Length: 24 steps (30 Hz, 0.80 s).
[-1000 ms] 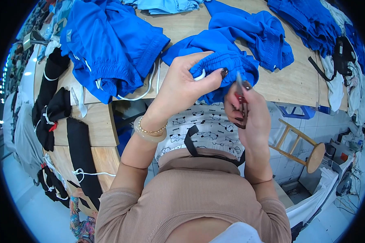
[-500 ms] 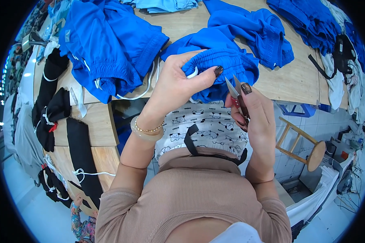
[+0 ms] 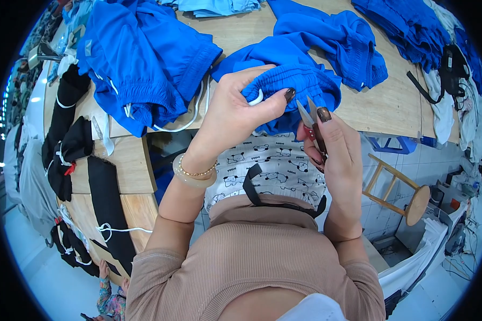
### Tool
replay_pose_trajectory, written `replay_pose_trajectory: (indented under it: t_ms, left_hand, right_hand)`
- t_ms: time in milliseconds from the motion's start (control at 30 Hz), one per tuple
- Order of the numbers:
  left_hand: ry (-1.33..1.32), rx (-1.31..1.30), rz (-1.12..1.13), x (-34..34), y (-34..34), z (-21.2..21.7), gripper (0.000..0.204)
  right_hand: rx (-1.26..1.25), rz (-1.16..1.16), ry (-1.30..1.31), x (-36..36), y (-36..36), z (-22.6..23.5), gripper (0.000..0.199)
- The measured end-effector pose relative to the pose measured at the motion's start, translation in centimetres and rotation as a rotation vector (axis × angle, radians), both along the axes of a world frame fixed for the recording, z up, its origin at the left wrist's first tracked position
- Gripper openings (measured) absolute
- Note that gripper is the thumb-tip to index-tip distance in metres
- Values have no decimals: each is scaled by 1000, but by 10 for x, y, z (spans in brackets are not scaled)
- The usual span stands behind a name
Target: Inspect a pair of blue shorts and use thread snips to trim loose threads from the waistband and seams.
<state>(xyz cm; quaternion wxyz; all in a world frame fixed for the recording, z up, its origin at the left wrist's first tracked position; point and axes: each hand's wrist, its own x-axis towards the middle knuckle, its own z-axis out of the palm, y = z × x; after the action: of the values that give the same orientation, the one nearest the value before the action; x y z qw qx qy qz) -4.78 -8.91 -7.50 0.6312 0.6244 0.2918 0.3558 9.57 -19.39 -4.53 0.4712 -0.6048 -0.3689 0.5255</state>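
Note:
My left hand pinches the gathered waistband of a pair of blue shorts at the near edge of the wooden table, thumb and fingers closed on the fabric and its white drawstring. My right hand sits just right of it, fingers wrapped around small thread snips whose metal blades point up toward the waistband, close to my left thumb.
More blue shorts lie heaped at the left and far right of the table. Black garments with white cords hang along the left edge. A wooden stool stands on the tiled floor at right. A patterned apron covers my front.
My left hand has shifted its grip along the waistband, and the snips in my right hand have moved up closer to the fabric.

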Motion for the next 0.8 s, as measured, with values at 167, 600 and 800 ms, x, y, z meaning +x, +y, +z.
replay_pose_trajectory:
  t_ms: [167,600,800]
  left_hand:
    - [-5,-5,17,1,-1,-1,18]
    - [-17,-21,31,-2,0,-4,19]
    - [1,-7,2,-2,1,-3,19]
  right_hand:
    - [58,-10,-40,-2,-1,-6,38]
    - [40,-21,-97,11,1,3,37]
    - [20,23,-99,7,1,3,37]
